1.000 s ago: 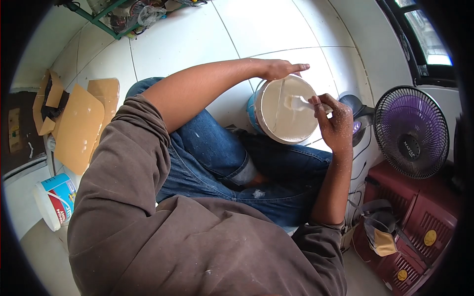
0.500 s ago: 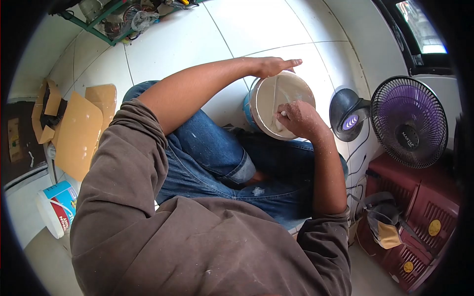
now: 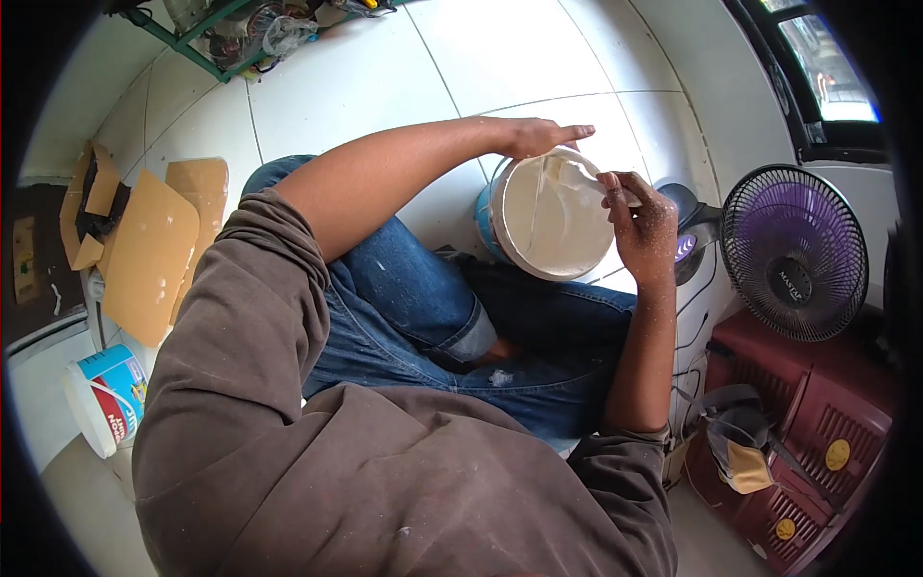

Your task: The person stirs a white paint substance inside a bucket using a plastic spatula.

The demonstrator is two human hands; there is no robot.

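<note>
A blue bucket (image 3: 484,223) full of creamy white paste (image 3: 543,216) stands on the white tiled floor in front of my crossed legs in jeans. My left hand (image 3: 538,136) rests on the bucket's far rim, fingers stretched out along it. My right hand (image 3: 639,226), speckled with white, is at the bucket's right rim and grips the handle of a paste-covered scraper (image 3: 583,174), whose blade lies over the paste near the far edge.
A purple table fan (image 3: 796,252) stands on a maroon case (image 3: 817,423) at the right, with a dark lamp-like base (image 3: 687,226) beside the bucket. Cardboard pieces (image 3: 149,255) and a second paint bucket (image 3: 106,394) lie at the left. A green shelf (image 3: 207,43) is far back.
My right hand dipped into the middle of the bucket half a second ago and has now come back to the right rim, with the scraper lifted toward the far edge. The left hand stayed put.
</note>
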